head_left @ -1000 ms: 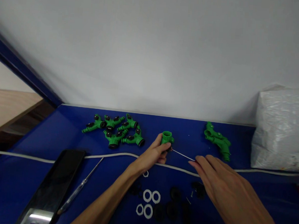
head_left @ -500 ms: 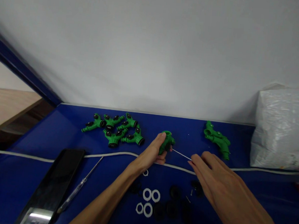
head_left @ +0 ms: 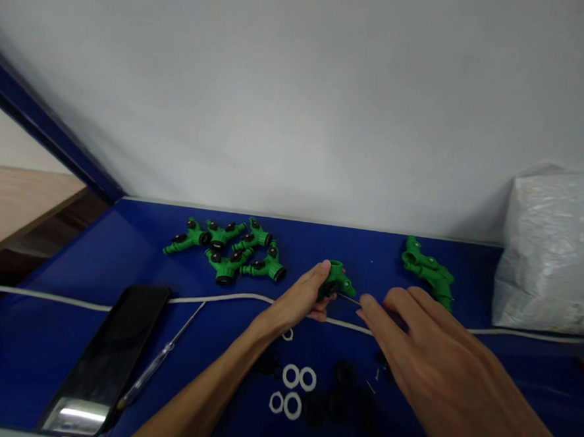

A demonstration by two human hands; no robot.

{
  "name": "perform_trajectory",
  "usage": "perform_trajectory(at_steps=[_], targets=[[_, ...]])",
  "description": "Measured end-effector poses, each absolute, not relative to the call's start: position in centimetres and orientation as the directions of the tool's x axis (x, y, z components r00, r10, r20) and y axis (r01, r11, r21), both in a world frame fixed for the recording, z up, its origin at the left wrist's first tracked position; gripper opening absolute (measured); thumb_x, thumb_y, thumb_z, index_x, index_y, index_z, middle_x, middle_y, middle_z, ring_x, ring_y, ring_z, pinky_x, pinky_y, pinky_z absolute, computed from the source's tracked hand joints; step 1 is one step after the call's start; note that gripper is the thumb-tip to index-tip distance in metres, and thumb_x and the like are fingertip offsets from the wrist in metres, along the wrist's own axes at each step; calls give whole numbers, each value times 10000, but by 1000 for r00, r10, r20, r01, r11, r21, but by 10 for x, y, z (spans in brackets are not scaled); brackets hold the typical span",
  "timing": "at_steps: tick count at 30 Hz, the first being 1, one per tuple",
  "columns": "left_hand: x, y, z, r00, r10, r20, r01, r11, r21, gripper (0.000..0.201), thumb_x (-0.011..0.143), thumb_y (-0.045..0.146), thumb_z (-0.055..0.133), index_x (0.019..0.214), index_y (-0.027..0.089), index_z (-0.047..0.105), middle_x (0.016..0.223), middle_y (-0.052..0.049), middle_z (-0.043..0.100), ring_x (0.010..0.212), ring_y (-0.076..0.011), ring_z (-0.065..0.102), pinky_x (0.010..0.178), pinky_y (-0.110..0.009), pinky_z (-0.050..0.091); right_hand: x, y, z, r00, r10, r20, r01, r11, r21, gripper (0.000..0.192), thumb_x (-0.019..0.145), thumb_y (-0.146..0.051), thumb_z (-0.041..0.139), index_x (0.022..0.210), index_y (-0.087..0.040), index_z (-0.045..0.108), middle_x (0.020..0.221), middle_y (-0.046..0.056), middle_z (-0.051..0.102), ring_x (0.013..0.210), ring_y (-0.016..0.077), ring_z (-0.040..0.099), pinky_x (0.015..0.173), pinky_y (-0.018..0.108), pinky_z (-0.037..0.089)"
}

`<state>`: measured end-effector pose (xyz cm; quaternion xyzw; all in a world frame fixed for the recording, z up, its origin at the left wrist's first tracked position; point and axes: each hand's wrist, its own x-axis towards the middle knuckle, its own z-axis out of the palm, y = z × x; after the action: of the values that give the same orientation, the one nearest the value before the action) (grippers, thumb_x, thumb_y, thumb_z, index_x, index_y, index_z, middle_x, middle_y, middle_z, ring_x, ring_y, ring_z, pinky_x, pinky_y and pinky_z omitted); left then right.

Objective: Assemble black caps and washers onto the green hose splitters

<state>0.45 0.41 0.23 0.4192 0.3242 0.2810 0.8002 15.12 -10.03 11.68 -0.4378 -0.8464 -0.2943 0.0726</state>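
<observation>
Gripping a green fitting [head_left: 335, 282] just above the blue table [head_left: 72, 258], the left hand [head_left: 301, 299] has its fingers curled tight round it with the thumb on top, forearm stretched up from the near edge. The right hand [head_left: 427, 349] reaches in from the right, fingertips pinched on a thin metal pin [head_left: 351, 300] whose tip meets the fitting, other fingers loosely spread. No writing is readable anywhere; behind lie a pile of green fittings [head_left: 230, 251], white rings [head_left: 291, 390] near a white cable [head_left: 218, 300], and a plastic bag [head_left: 551, 254], contents unclear.
</observation>
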Motion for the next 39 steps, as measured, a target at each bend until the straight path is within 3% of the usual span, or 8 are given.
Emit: perform_trajectory(at_steps=[9, 14, 16, 19, 23, 26, 32, 39], targets=[[5, 3, 4, 631, 731, -261, -159, 451, 878, 538, 925, 700, 462, 1044, 182, 545, 671, 60, 395, 507, -69, 230, 464, -188, 259, 160, -105, 103, -573, 738, 357, 810, 442, 386, 531, 688, 67, 365, 1056, -87, 716, 994, 200, 791, 858, 336, 770, 709, 457, 666], [4, -1, 6, 547, 777, -312, -35, 393, 919, 585, 905, 739, 453, 1142, 215, 561, 715, 41, 433, 555, -94, 342, 545, -223, 394, 167, -108, 90, -536, 759, 370, 838, 424, 344, 546, 829, 58, 276, 1057, -99, 747, 1032, 193, 792, 853, 312, 778, 691, 433, 647], [3, -3, 6, 526, 798, -294, -8, 350, 937, 596, 901, 740, 462, 1197, 232, 559, 715, 38, 441, 576, -108, 395, 577, -235, 420, 172, -109, 82, -427, 807, 408, 904, 365, 224, 544, 929, -18, 237, 1034, -110, 763, 1015, 190, 797, 796, 296, 784, 628, 398, 632], [2, -5, 6, 527, 814, -245, -30, 305, 952, 590, 906, 717, 486, 1263, 250, 543, 727, 35, 459, 596, -113, 432, 587, -230, 410, 178, -111, 68, -141, 914, 379, 972, 200, -120, 538, 1041, -272, 271, 964, -156, 790, 893, 136, 812, 601, 241, 755, 522, 325, 581], [4, -7, 8, 521, 829, -204, -68, 278, 958, 529, 913, 679, 521, 1245, 269, 549, 780, 28, 488, 604, -99, 441, 578, -217, 401, 179, -115, 59, 164, 986, 19, 833, -128, -538, 560, 967, -590, 434, 724, -219, 775, 469, 9, 642, 349, 160, 575, 360, 252, 429], [8, -6, 10, 520, 835, -181, -161, 304, 939, 462, 905, 638, 577, 1162, 254, 558, 797, 32, 476, 575, -77, 399, 527, -197, 367, 186, -124, 56, 252, 961, -111, 718, -263, -645, 570, 927, -653, 462, 702, -216, 751, 446, -3, 582, 392, 153, 573, 382, 233, 438], [8, 1, 20, 553, 811, -193, -380, 451, 808, 427, 871, 453, 709, 1192, 219, 553, 752, 56, 447, 512, -35, 246, 470, -164, 264, 232, -164, 33, 202, 960, 196, 838, -65, -542, 439, 910, -647, 563, 900, -238, 721, 769, 22, 767, 643, 184, 740, 493, 209, 544], [6, 3, 22, 552, 803, -224, -416, 498, 761, 366, 797, 226, 721, 1125, 206, 561, 780, 54, 511, 474, -17, 279, 487, -178, 319, 266, -197, -1, -178, 886, 428, 919, 306, -251, 340, 1049, -441, 446, 966, -266, 726, 895, 30, 761, 779, 167, 759, 746, 248, 597]])
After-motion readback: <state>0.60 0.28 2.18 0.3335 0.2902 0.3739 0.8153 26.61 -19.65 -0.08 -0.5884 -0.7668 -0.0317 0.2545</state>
